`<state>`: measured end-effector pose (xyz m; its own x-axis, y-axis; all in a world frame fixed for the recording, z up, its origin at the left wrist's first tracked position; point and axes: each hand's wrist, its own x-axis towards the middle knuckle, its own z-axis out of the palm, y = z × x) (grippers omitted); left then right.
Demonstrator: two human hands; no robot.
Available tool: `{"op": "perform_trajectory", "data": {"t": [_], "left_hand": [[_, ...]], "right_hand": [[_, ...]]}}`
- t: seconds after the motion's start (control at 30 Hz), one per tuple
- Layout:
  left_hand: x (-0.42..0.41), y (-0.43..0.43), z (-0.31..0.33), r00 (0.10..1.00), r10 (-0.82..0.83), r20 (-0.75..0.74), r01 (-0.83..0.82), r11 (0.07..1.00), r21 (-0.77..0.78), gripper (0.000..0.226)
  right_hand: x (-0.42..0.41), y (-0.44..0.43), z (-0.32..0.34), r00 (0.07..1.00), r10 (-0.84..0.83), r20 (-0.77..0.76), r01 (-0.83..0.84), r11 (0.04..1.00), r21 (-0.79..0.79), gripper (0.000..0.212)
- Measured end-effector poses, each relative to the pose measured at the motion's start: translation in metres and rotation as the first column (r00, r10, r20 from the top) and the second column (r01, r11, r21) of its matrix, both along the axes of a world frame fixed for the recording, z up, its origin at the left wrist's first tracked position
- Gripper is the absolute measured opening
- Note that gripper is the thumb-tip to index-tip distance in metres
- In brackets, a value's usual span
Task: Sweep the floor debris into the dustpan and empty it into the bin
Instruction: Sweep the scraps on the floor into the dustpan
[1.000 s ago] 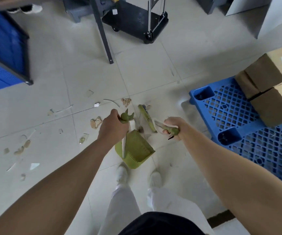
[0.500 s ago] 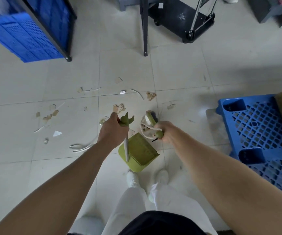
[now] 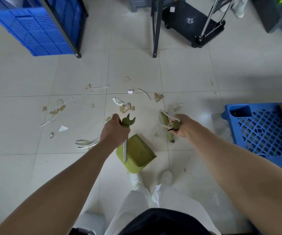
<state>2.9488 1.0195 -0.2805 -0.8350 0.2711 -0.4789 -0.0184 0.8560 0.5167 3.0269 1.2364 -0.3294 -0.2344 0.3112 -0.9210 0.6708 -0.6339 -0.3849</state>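
My left hand (image 3: 114,131) grips the green top of the dustpan's long metal handle. The green dustpan (image 3: 136,154) hangs below it, just above the pale tiled floor in front of my feet. My right hand (image 3: 181,127) grips the green top of the broom handle, with a white cord looped there. The broom (image 3: 166,126) points down, its head near the floor to the right of the dustpan. Debris (image 3: 126,108) of cardboard scraps, paper bits and white strips lies scattered on the tiles ahead and to the left. No bin is in view.
A blue crate (image 3: 35,29) sits under a black rack at the far left. A black table leg (image 3: 155,39) and a black trolley (image 3: 192,24) stand ahead. A blue plastic pallet (image 3: 262,129) lies at the right. My white shoes (image 3: 165,178) are under the dustpan.
My view has swung left, bringing the debris and blue crate more into sight. The broom has moved right, away from the dustpan. Both hands keep their grips.
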Motion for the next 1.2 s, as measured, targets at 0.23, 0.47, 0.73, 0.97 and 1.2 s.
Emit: {"op": "perform_trajectory", "data": {"t": [0.23, 0.47, 0.73, 0.97, 1.2], "left_hand": [[-0.009, -0.009, -0.006, 1.0, 0.005, 0.013, -0.005, 1.0, 0.022, 0.02], [-0.026, 0.015, -0.004, 1.0, 0.002, 0.008, -0.002, 0.999, 0.053, 0.023], [-0.043, 0.092, 0.002, 0.998, -0.047, -0.031, 0.049, 0.997, 0.057, 0.016], [-0.06, 0.171, -0.003, 0.998, -0.048, -0.044, 0.048, 0.999, 0.012, 0.019], [-0.08, 0.232, -0.012, 0.999, 0.031, -0.021, -0.031, 0.999, -0.017, 0.018]], "right_hand": [[-0.011, -0.051, -0.019, 0.999, 0.034, -0.008, -0.035, 0.994, -0.104, 0.004], [-0.014, -0.008, -0.007, 0.955, -0.256, -0.152, 0.233, 0.96, -0.154, 0.027], [-0.031, 0.083, -0.008, 0.972, -0.23, -0.055, 0.236, 0.962, 0.136, 0.034], [-0.033, 0.198, -0.039, 0.921, -0.387, 0.039, 0.378, 0.914, 0.15, 0.04], [-0.098, 0.201, -0.039, 0.993, -0.111, 0.04, 0.111, 0.994, 0.001, 0.033]]}}
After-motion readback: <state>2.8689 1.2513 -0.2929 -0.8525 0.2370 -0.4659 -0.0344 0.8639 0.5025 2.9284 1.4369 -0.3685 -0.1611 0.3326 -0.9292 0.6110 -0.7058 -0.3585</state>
